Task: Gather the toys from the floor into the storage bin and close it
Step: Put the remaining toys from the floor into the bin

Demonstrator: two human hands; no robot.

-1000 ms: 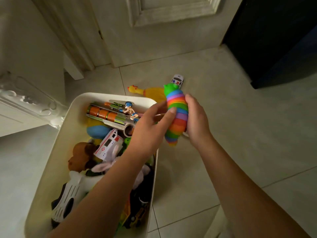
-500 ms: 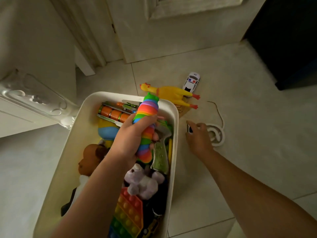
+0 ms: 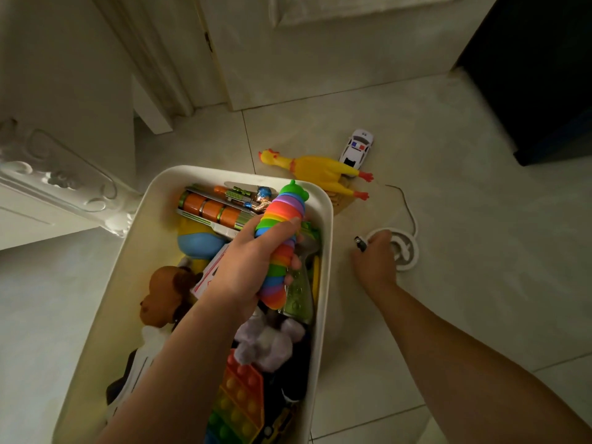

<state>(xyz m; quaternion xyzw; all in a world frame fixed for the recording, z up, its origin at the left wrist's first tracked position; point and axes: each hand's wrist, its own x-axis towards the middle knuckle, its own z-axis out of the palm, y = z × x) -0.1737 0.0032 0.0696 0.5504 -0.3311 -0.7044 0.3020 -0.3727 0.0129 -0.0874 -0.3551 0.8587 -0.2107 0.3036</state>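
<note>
Pale tiled floor [image 3: 464, 299] with toys beside a bin.
A white storage bin [image 3: 327, 251] stood on the tiles. Past its far corner lay a yellow rubber chicken [image 3: 317, 169], with a police car [image 3: 356, 150] just beside it. A corded white ring [image 3: 408, 251] lay near.

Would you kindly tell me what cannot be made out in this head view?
- Small dark object at the right hand's fingertips: too small and dim to identify. The back of the hand hides whether it is gripped.
- White round thing with a cord: partly covered by the right hand.
- Storage bin: near end cut off by the bottom edge.
- Toys under the left hand, which holds the rainbow slug toy: hidden by hand and forearm.
</note>
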